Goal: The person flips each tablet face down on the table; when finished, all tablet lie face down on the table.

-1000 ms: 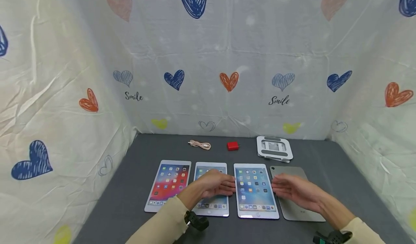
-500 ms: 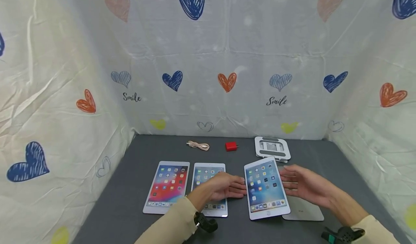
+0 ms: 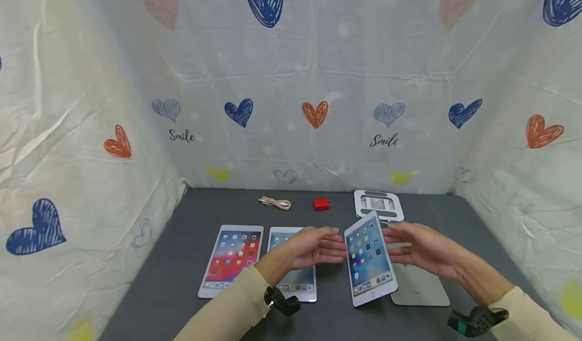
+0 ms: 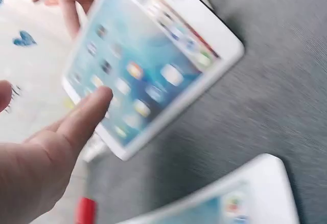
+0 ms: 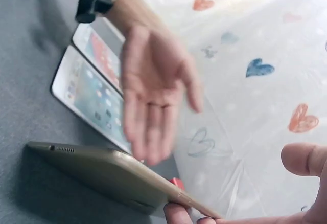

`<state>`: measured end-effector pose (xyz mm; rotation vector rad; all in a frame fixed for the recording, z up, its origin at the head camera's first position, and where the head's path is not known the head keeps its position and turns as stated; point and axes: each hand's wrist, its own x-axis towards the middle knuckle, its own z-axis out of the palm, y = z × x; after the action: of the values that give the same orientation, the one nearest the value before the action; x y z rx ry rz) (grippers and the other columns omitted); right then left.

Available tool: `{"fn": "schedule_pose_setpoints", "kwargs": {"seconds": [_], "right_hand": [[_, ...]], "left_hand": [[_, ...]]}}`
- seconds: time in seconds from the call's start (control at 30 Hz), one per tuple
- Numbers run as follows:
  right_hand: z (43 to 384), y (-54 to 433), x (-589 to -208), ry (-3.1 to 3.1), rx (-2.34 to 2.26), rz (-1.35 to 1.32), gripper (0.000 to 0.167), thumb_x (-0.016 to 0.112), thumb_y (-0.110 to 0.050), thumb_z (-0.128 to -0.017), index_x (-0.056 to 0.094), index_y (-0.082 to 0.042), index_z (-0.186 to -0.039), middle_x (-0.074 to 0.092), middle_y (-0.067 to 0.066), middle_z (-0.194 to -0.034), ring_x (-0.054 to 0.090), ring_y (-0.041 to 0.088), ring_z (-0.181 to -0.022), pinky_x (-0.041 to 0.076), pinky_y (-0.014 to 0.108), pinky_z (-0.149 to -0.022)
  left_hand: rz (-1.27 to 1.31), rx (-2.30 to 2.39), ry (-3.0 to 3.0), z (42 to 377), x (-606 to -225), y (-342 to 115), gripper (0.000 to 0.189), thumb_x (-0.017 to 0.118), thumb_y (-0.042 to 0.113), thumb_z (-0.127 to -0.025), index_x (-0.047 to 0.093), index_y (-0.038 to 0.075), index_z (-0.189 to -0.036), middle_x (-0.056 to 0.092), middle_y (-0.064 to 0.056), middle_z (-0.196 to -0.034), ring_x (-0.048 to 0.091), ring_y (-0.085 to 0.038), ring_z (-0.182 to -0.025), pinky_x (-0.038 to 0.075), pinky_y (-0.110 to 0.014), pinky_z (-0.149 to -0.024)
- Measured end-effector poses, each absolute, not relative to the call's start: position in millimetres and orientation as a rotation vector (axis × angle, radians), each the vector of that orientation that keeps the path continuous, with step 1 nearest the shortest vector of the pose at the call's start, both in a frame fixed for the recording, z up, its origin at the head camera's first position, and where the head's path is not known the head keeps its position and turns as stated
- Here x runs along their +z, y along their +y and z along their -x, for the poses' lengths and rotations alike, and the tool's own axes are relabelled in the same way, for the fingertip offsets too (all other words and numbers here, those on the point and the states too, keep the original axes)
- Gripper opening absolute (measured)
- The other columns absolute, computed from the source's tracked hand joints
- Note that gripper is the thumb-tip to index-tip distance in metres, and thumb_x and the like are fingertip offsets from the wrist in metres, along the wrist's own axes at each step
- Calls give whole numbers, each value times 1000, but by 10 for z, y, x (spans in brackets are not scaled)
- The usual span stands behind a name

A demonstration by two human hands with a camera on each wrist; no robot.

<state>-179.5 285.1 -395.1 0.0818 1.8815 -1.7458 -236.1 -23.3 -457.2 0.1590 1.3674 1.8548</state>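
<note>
Between my two hands a white-framed tablet (image 3: 370, 260), screen lit with app icons, leans up at a tilt off the grey table. My left hand (image 3: 313, 250) has straight fingers, their tips right at the tablet's left edge, thumb lifted away. On the other side, my right hand (image 3: 423, 250) reaches its extended fingers to the right edge; in the right wrist view its fingertips (image 5: 176, 214) meet the tablet's side, below a thumb (image 5: 304, 158) that stands apart. Under and right of it lies a silver tablet (image 3: 418, 286), back up, partly covered by my right hand.
Two lit tablets lie flat at left: one with a red-blue screen (image 3: 234, 255), the other, a blue-screened tablet (image 3: 297, 283), partly beneath my left arm. Along the back are a coiled cable (image 3: 275, 203), a red charger plug (image 3: 321, 204) and a folding stand (image 3: 378, 202). Heart-printed curtains surround the table.
The third tablet has risen from flat to tilted, shifted right and turned, its screen now angled toward the left. Both hands have moved right with it, and the left has lifted slightly.
</note>
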Motion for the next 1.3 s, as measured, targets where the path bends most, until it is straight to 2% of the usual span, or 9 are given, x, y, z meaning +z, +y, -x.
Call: {"fn": "schedule_pose_setpoints", "kwargs": {"seconds": [0.2, 0.4, 0.57, 0.9, 1.0, 1.17, 1.3], "right_hand": [[1827, 2739, -3904, 1890, -1733, -12, 74, 42, -41, -119, 23, 13, -166, 27, 37, -170, 55, 47, -146, 57, 49, -116], [1840, 2575, -3864, 1878, -1726, 22, 76, 43, -42, -118, 22, 12, -167, 27, 36, -172, 51, 47, -150, 53, 51, -121], [1846, 2436, -3808, 1878, -1730, 40, 74, 44, -41, -118, 24, 11, -167, 28, 35, -172, 49, 47, -151, 46, 57, -126], [1836, 2210, -3807, 1830, -1773, 66, 72, 51, -39, -116, 32, 10, -165, 40, 26, -162, 56, 37, -143, 56, 45, -118], [1831, 2157, -3820, 1810, -1785, 99, 71, 51, -38, -115, 33, 11, -164, 42, 25, -160, 57, 35, -141, 56, 45, -118], [1848, 2086, -3872, 1765, -1831, 117, 60, 52, -36, -115, 46, 8, -155, 46, 26, -160, 61, 34, -136, 56, 46, -117], [1868, 2064, -3956, 1744, -1825, 126, 59, 50, -39, -116, 48, 7, -153, 43, 28, -166, 59, 36, -140, 52, 49, -121]], "left_hand": [[-249, 1849, 1265, 2386, -4209, -211, 71, 49, 42, -117, 42, -13, -161, 50, -33, -163, 55, -44, -149, 46, -53, -124], [-264, 1849, 1239, 2390, -4070, -173, 74, 42, 45, -118, 38, -14, -162, 50, -32, -163, 49, -47, -153, 39, -56, -129], [-235, 1862, 1242, 2388, -4033, -193, 74, 42, 46, -118, 41, -14, -160, 54, -31, -160, 50, -47, -153, 40, -56, -129], [-208, 1910, 1293, 2342, -3984, -319, 72, 44, 45, -117, 43, -13, -160, 57, -30, -158, 51, -45, -153, 43, -56, -128], [-206, 1924, 1302, 2326, -3980, -371, 71, 44, 44, -117, 43, -14, -159, 57, -30, -158, 52, -45, -152, 43, -55, -128], [-163, 1962, 1329, 2297, -3980, -485, 68, 45, 42, -116, 49, -13, -155, 59, -31, -155, 55, -47, -149, 45, -56, -126], [-112, 1976, 1372, 2274, -3988, -585, 66, 45, 41, -116, 50, -13, -154, 58, -30, -156, 56, -48, -148, 46, -57, -125]]}}
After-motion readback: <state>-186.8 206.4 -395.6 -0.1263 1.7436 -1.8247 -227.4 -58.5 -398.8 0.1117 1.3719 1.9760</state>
